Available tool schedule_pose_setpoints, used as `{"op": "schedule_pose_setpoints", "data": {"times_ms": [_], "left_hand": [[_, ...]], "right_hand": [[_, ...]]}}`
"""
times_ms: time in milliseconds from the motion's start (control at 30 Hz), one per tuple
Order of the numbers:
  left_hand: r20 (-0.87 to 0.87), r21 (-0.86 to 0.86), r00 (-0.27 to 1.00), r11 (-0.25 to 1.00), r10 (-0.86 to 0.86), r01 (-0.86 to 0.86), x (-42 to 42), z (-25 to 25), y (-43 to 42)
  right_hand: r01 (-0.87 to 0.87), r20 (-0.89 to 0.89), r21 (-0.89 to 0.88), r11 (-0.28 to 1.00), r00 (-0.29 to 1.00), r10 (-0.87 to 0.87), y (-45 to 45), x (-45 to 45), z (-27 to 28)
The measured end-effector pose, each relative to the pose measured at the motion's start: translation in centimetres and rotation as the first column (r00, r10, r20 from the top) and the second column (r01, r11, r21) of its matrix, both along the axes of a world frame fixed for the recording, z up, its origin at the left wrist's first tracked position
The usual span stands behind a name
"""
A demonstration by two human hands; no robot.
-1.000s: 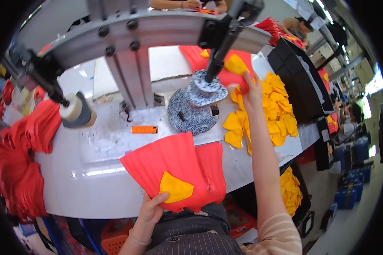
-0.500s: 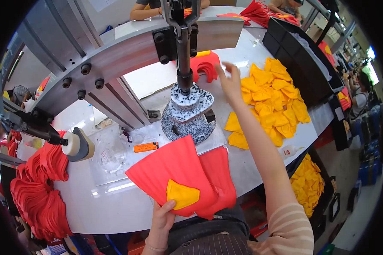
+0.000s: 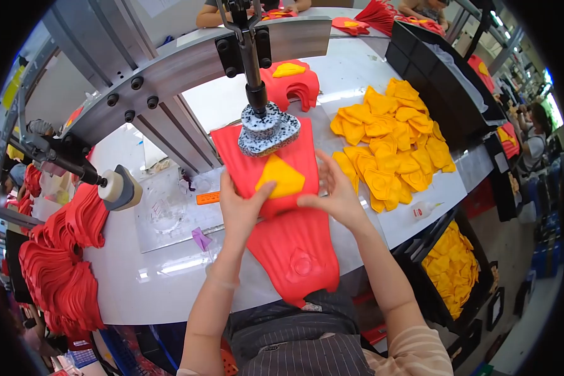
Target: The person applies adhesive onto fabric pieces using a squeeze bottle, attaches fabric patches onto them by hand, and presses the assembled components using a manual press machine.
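Observation:
A red moulded fabric piece (image 3: 235, 144) lies under the speckled black-and-white pad (image 3: 269, 133) on the press rod. Its yellow patch (image 3: 285, 178) faces up, just below the pad. My left hand (image 3: 241, 203) grips the left edge of the red piece, thumb on the patch. At the right edge my right hand (image 3: 338, 197) is cupped with fingers apart, its thumb touching the red piece. A second red piece (image 3: 294, 250), with a rounded raised mark, hangs over the table edge towards my lap. The speckled base is hidden.
Loose yellow patches (image 3: 388, 144) lie at right, with more in a box (image 3: 451, 269) below. Stacked red pieces (image 3: 62, 276) are at left. A metal press frame (image 3: 169, 75) arches above, near an orange object (image 3: 208, 198). A black bin (image 3: 445, 88) stands behind. Another person's arm (image 3: 210, 15) is across the table.
The patched red piece has moved from low in front up under the speckled pad, held by my left hand. My right hand has come back from the far side to its right edge.

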State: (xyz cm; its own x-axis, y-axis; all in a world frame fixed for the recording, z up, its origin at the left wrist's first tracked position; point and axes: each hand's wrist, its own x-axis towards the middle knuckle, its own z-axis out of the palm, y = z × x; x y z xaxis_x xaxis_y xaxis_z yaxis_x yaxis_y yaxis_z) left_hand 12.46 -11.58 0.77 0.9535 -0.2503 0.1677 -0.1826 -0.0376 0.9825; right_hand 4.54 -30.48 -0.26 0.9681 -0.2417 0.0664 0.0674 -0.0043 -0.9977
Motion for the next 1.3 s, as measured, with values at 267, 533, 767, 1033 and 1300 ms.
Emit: {"op": "schedule_pose_setpoints", "data": {"times_ms": [267, 533, 767, 1033, 1300], "left_hand": [[0.264, 0.241, 0.946, 0.937, 0.189, -0.254, 5.9, -2.5, -2.1], [0.201, 0.041, 0.971, 0.989, 0.130, -0.141, 4.2, -2.9, -2.4], [0.124, 0.089, 0.981, 0.983, 0.150, -0.161, 5.4, -3.8, -2.2], [0.292, -0.063, 0.855, 0.900, 0.430, -0.431, 0.9, -2.6, -2.2], [0.249, 0.154, 0.968, 0.988, -0.036, -0.002, 3.3, 1.2, -1.0]], "right_hand": [[0.172, 0.190, -0.437, 0.883, 0.977, -0.097, -1.2, 6.6, 0.4], [0.183, 0.218, -0.407, 0.895, 0.971, -0.099, -0.2, 4.7, -1.4], [0.610, 0.528, -0.109, 0.785, 0.704, -0.474, -1.4, 6.9, 7.9], [0.218, 0.832, -0.236, 0.947, 0.549, 0.081, 2.5, 12.3, 27.3], [0.795, 0.887, -0.395, 0.460, 0.199, 0.418, 4.2, 4.9, 20.7]]}}
